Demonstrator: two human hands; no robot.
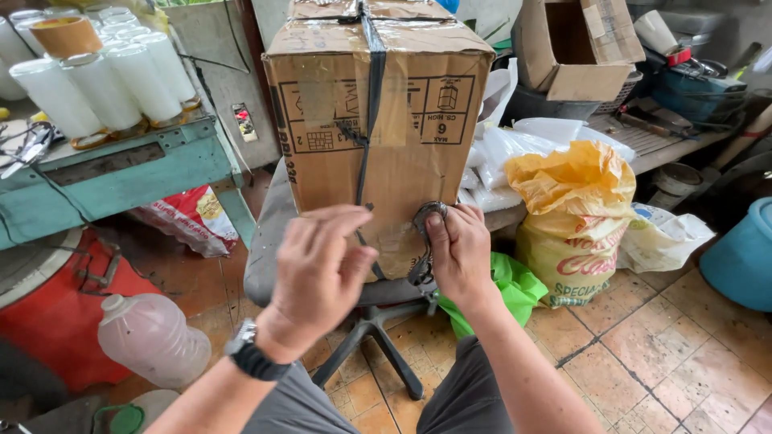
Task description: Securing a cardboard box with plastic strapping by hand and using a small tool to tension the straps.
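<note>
Head view. Cardboard box (378,120) upright at centre frame, standing on the grey seat of a swivel chair (269,241); brown corrugated faces, glossy tape patches, black strap (371,96) crossing top and running down the front.

Left hand (322,269) at 6 o'clock of the box, fingers curled loosely against the lower front face beside the strap; cannot tell whether anything is pinched. Black wristwatch (251,358) on that wrist.

Right hand (458,253) just at 3 o'clock of the left one, closed around scissors (425,241); dull metal loop handle showing above the thumb, the rest pressed against the box's lower corner and partly hidden by fingers.

Round about: at 9 to 10 o'clock, green painted metal table (121,173), worn and scuffed, carrying white cylindrical jars (104,88) with amber bases. Below it, at 8 o'clock, translucent pinkish plastic jug (153,337) on the floor, against a red rounded drum (56,321). Red-and-white printed sack (189,217) leaning under the table.

At 3 o'clock, yellow plastic sack (575,217), crinkled, top gathered, with clear plastic bags (515,145) heaped behind it. Green bag (515,289) lying between chair base and yellow sack. At 1 o'clock, open empty carton (575,48) on a cluttered bench. Blue tub (744,253) at the right edge. Floor of worn orange-tan tiles (667,354).
</note>
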